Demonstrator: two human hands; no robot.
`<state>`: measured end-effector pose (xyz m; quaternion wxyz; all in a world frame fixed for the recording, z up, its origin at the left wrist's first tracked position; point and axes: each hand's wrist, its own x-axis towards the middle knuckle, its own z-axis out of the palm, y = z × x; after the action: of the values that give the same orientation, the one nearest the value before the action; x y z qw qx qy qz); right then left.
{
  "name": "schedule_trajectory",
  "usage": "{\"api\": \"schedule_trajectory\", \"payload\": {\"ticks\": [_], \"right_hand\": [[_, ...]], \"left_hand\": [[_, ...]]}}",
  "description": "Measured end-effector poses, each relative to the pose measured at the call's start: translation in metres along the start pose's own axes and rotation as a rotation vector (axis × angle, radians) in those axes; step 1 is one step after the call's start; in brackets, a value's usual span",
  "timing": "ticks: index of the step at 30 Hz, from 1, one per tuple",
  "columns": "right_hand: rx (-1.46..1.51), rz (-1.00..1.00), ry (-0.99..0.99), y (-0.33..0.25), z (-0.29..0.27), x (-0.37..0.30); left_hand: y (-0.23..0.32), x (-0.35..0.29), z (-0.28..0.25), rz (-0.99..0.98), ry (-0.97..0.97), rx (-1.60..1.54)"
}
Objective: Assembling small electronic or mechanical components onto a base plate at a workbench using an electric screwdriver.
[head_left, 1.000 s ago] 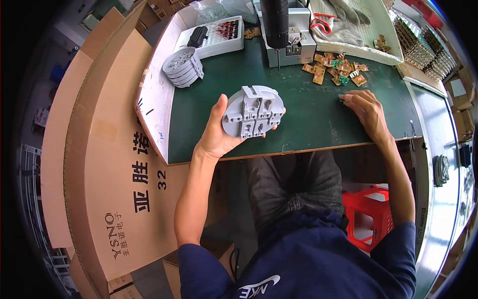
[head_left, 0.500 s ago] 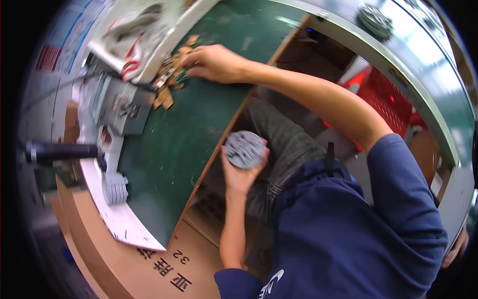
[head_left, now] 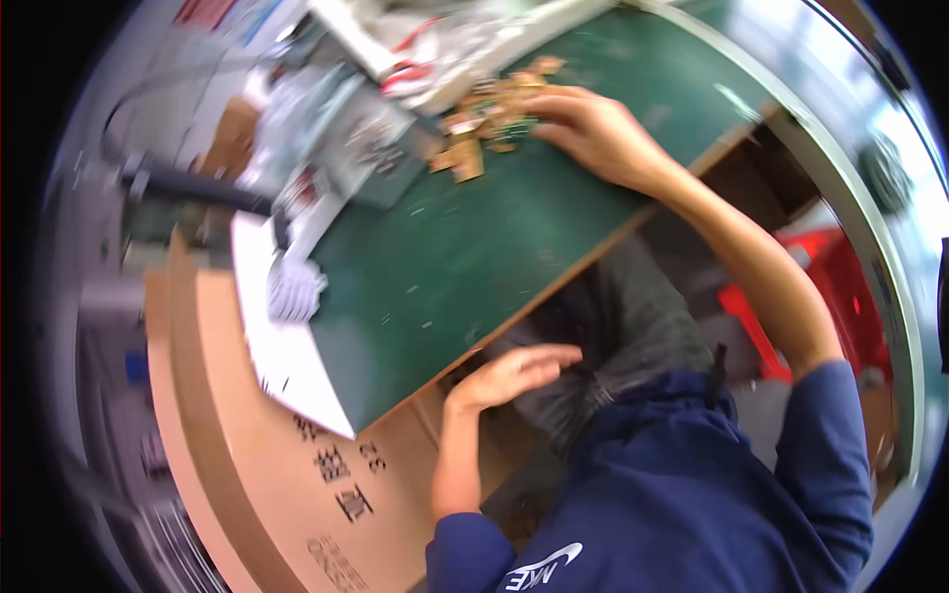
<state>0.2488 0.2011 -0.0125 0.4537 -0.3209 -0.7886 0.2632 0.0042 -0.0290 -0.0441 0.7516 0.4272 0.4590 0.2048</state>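
Observation:
My right hand (head_left: 598, 133) reaches over the green-topped bench, its thumb and fingers apart at the edge of a pile of small copper-coloured and green pieces (head_left: 489, 114). Whether a fingertip touches a piece is blurred. My left hand (head_left: 514, 378) is above my lap, just off the bench's front edge, with its fingers stretched out. No object shows in it, and its underside is hidden.
A white foam tray (head_left: 445, 94) with red-handled tools borders the pile. Left of it are a grey metal box (head_left: 371, 148), a dark tool on a stand (head_left: 198, 190) and a stack of grey discs (head_left: 295, 289). A cardboard box (head_left: 267, 415) stands lower left; a red crate (head_left: 850, 296), right.
The view has swung, shifting the bench rightward in the picture. My left hand has turned and its fingers have straightened; the round grey disc it held is out of sight. My right hand stays by the pile.

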Motion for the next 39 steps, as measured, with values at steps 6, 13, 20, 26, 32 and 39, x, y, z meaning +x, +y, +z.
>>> {"api": "schedule_trajectory", "payload": {"ticks": [6, 13, 20, 26, 32, 39], "right_hand": [[0.030, 0.085, -0.093, -0.006, -0.006, -0.001], [-0.028, 0.075, -0.118, -0.012, -0.009, 0.005], [-0.023, 0.126, -0.131, -0.017, -0.013, 0.006], [-0.012, 0.132, -0.147, -0.017, -0.010, 0.005], [-0.095, 0.083, -0.180, -0.023, -0.009, 0.003], [-0.059, -0.087, 0.148, -0.066, 0.011, -0.019]], "left_hand": [[0.129, -0.170, -0.082, 0.277, 0.720, 0.443], [0.167, -0.195, -0.262, -0.199, 1.122, 0.948], [0.167, -0.173, -0.266, -0.179, 1.103, 1.035], [0.143, -0.188, -0.199, 0.287, 1.235, 0.720], [0.108, -0.158, -0.167, 0.298, 1.391, 0.763], [0.087, -0.077, -0.090, 0.694, 1.563, 0.706]]}}
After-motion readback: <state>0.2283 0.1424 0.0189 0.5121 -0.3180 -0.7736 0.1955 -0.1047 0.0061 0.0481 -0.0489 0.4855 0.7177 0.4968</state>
